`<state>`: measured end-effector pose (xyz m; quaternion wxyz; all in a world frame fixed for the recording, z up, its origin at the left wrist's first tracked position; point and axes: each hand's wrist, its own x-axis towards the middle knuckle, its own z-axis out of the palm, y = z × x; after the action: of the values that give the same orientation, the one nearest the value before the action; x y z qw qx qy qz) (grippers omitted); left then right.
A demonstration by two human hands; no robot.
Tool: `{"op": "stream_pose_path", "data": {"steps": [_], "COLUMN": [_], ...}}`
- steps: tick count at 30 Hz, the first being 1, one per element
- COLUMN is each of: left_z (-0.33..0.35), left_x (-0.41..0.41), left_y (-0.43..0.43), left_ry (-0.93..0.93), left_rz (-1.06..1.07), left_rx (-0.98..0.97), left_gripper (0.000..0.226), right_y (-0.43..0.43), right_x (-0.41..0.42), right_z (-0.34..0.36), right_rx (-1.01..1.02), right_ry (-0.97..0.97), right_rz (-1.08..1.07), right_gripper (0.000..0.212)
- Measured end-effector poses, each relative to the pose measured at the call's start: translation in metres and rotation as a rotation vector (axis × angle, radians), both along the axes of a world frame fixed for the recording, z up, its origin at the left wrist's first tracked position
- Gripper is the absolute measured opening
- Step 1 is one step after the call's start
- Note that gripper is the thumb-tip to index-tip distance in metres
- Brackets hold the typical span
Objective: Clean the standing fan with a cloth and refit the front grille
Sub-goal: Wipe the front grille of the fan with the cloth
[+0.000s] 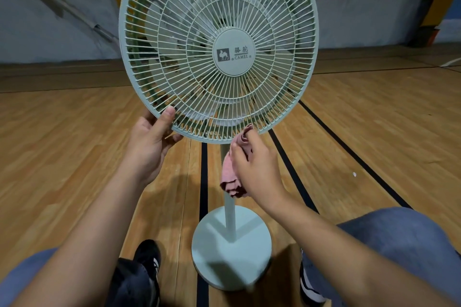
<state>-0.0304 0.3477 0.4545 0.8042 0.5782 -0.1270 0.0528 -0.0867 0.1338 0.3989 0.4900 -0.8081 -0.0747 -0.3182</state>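
- The left hand (152, 137) has the lower left rim of the front grille (217, 40): thumb laid flat on the front of the wires, fingers curled round behind the ring, so it is closed on the rim.
- The right hand (257, 164) is bunched round a pink cloth (230, 177), which it pinches between thumb and fingers. One end pokes up against the grille's bottom edge just above the knuckles, and the rest hangs below the palm.
- The grille sits on the fan head directly ahead of both hands, with the blades (197, 32) visible behind the wires. Whether it is clipped home I cannot tell.
- To my eye the grille is light, thin wire or plastic, springy rather than stiff. The spokes would likely bend under pressure, so the outer ring, where the left hand already is, looks the best place to hold it.
- The pole (230, 217) drops away under the right wrist to the round base (249, 257) near the person's feet. A tall, light stand like this could rock if pushed, so a steadying hand seems sensible.
- The cloth is soft and limp, and will want wadding to get between the wires.
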Motion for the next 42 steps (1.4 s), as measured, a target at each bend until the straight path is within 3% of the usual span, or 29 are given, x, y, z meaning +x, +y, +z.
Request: {"op": "stream_pose_path", "data": {"steps": [10, 23, 29, 35, 42], "left_z": [-0.001, -0.003, -0.004, -0.005, -0.005], "left_x": [0.003, 0.004, 0.003, 0.005, 0.003], "left_y": [0.001, 0.001, 0.0, 0.0, -0.001], "left_ry": [-0.022, -0.028, -0.047, -0.055, -0.053], "left_rz": [-0.001, 0.004, 0.037, 0.042, 0.064], "left_rx": [0.035, 0.081, 0.106, 0.115, 0.128], "left_gripper": [0.055, 0.054, 0.051, 0.053, 0.059], "right_y": [-0.041, -0.083, -0.039, 0.013, 0.049], "right_x": [0.002, 0.007, 0.003, 0.003, 0.004], "right_z": [0.008, 0.039, 0.012, 0.004, 0.009], "right_rx": [-0.078, 0.088, 0.015, -0.026, -0.047], "right_ry": [-0.022, -0.073, 0.007, 0.008, 0.002], "right_rz": [-0.175, -0.352, -0.232, -0.126, -0.016], "right_gripper": [0.016, 0.009, 0.006, 0.018, 0.006]}}
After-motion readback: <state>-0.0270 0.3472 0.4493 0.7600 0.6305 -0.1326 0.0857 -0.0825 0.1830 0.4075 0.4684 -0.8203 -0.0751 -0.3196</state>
